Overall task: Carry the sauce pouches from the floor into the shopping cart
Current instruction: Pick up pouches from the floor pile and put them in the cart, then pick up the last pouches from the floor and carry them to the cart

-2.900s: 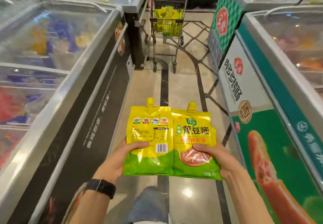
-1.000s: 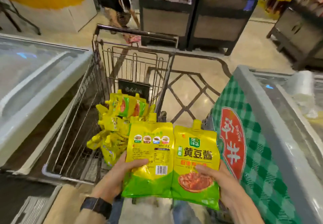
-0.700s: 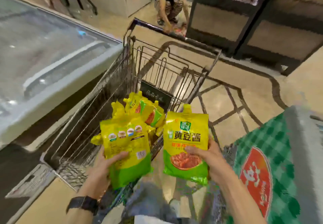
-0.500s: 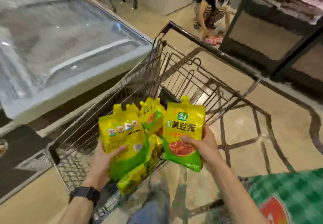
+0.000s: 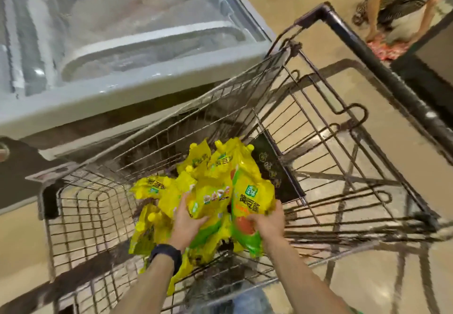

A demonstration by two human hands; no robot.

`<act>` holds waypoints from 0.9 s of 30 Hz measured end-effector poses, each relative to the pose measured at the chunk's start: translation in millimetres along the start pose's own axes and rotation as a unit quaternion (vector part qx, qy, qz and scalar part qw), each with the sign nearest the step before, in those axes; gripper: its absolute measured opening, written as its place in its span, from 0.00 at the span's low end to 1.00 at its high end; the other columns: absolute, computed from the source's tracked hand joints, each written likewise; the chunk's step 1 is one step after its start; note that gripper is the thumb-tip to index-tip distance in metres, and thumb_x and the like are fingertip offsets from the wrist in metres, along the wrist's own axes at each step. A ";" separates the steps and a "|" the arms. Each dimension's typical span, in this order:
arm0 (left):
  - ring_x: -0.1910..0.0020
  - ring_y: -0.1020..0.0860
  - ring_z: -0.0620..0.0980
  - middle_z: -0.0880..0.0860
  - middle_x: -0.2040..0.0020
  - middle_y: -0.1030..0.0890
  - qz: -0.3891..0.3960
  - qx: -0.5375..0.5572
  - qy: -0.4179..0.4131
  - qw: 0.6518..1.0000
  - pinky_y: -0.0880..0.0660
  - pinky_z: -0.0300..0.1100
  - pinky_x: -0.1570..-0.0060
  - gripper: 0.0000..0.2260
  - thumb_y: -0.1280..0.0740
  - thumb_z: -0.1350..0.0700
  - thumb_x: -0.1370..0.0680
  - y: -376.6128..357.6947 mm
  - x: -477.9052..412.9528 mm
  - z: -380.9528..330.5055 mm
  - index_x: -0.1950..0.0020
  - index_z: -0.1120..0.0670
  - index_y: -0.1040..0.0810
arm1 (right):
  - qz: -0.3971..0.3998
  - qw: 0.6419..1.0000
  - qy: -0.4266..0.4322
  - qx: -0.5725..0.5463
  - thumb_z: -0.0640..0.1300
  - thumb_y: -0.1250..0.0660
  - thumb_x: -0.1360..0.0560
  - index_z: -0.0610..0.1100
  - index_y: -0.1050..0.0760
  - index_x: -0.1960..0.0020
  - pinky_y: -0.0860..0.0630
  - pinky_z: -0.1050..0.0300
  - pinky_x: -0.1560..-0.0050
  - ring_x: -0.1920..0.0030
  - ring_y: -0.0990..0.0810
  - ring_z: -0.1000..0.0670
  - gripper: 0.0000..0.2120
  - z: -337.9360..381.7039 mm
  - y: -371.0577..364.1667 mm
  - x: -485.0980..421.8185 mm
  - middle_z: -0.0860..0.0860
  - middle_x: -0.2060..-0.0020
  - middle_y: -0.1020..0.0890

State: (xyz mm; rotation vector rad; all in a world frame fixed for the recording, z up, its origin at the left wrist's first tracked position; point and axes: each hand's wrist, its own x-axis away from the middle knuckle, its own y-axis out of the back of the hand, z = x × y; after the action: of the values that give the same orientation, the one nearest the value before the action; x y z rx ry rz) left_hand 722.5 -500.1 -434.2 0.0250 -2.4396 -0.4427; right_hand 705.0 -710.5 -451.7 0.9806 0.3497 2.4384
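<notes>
Even, warm light is falling; small glints are shining on the freezer lid [image 5: 122,44] left of the shopping cart [image 5: 367,53], whose wires are smearing with blur, their edges bending.

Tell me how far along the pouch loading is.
Done: a pile of yellow pouches already lies in the cart. In hand: the left hand grips the left pouch, the right hand the right pouch, both low over that pile, not yet let go. Left: drop these two. The floor seen here shows no more yellow pouches, though most is out of view.
</notes>
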 end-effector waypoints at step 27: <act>0.37 0.25 0.60 0.58 0.34 0.27 -0.333 -0.360 0.040 0.870 0.25 0.52 0.41 0.33 0.32 0.39 0.26 191.5 181.6 -112.9 0.26 0.52 0.37 | 0.312 0.611 0.553 0.472 0.57 0.26 0.31 0.48 0.43 0.24 0.30 0.43 0.33 0.30 0.34 0.39 0.43 290.9 -99.6 163.7 0.41 0.31 0.34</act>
State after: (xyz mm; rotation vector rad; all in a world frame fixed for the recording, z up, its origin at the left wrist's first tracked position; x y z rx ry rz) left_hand 665.5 -377.5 -181.0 0.5622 -1.9786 -1.5922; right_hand 841.0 -524.2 -190.6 -0.5035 2.1915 3.1873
